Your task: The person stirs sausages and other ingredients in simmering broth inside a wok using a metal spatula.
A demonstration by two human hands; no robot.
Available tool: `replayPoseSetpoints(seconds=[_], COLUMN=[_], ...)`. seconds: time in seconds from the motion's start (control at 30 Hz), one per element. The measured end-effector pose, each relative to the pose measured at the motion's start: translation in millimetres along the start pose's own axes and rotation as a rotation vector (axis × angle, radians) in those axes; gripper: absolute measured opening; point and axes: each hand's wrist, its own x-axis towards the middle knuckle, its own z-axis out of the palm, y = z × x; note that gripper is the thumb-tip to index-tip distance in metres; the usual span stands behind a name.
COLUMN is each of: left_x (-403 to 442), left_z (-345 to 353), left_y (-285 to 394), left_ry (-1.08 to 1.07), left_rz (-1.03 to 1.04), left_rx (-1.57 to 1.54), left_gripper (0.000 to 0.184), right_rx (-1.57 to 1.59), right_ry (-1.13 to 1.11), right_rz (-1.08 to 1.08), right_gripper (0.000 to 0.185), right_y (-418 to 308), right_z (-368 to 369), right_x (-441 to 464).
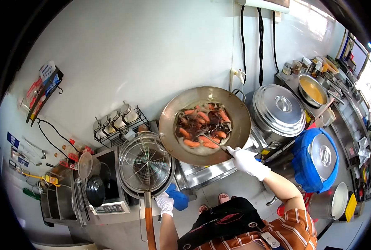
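Note:
My right hand [248, 162], in a white glove, grips a metal cooking utensil [220, 146] whose far end is hidden in the food. It reaches into a large wok [175, 143] holding dark liquid and several reddish-orange, sausage-like pieces [190, 143]. My left hand [164, 204], also gloved, is closed by a bunched blue cloth [178, 198], partly covering it. Beside that hand runs the wooden handle [149, 221] of a round wire strainer [146, 160]. The strainer lies over a metal pot or bowl, left of the wok.
A lidded steel pot [273, 110] stands right of the wok. A blue-wrapped lidded container [304, 154] and an open pot [333, 200] are nearer me. At left are a wire rack of jars [121, 125] and a black lid [96, 190]. A bowl of yellow liquid [312, 91] sits far right.

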Motion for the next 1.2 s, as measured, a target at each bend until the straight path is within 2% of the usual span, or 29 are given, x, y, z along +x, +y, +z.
replayPoseSetpoints(seconds=[0.07,0.17,0.27,0.37,0.47,0.53,0.6,0.7,0.8,1.0,1.2], left_x=[-0.6,-0.1,0.6,-0.3,-0.3,1.0,1.9,-0.9,0.1,-2.5,1.5], left_z=[-4.2,-16.9,-22.2,-9.5,-28.3,-26.6,-22.8,-11.8,-17.6,-16.3,-23.1], left_y=[1.8,8.4,11.7,8.8,16.6,16.0,12.6,7.8,8.8,9.8,13.3], left_ry=[-0.018,-0.114,-0.149,-0.076,-0.103,-0.146,-0.189,-0.014,-0.137,-0.025,-0.109], left_rz=[-0.006,-0.04,-0.085,-0.126,-0.07,-0.098,-0.125,-0.01,-0.05,-0.017,-0.051], left_rx=[-0.009,-0.025,-0.025,-0.101,-0.098,-0.073,-0.047,-0.022,-0.043,-0.055,-0.007], left_gripper=[0.016,0.016,0.017,0.016,0.02,0.02,0.02,0.021,0.024,0.027,0.029], right_rx=[0.007,-0.059,-0.113,-0.17,-0.187,-0.089,-0.081,-0.069,-0.026,-0.07,-0.171], right_ry=[0.013,0.176,0.212,0.275,0.298,0.35,0.272,0.261,0.226,0.137,0.086], right_rz=[-0.014,-0.044,0.004,-0.005,0.008,-0.008,0.066,0.081,0.11,0.171,0.182], right_gripper=[0.054,0.047,0.049,0.046,0.045,0.046,0.048,0.051,0.052,0.047,0.05], right_y=[0.9,7.3,13.7,19.2,25.9,31.0,33.8,39.3,41.5,42.3,42.5], right_z=[10.7,30.9,37.9,36.1,25.2,13.1,-3.6,-28.5,-56.5,-93.8,-97.7], right_x=[18.2,43.6,60.3,66.9,60.0,50.2,36.1,12.6,-14.3,-67.0,-95.0])
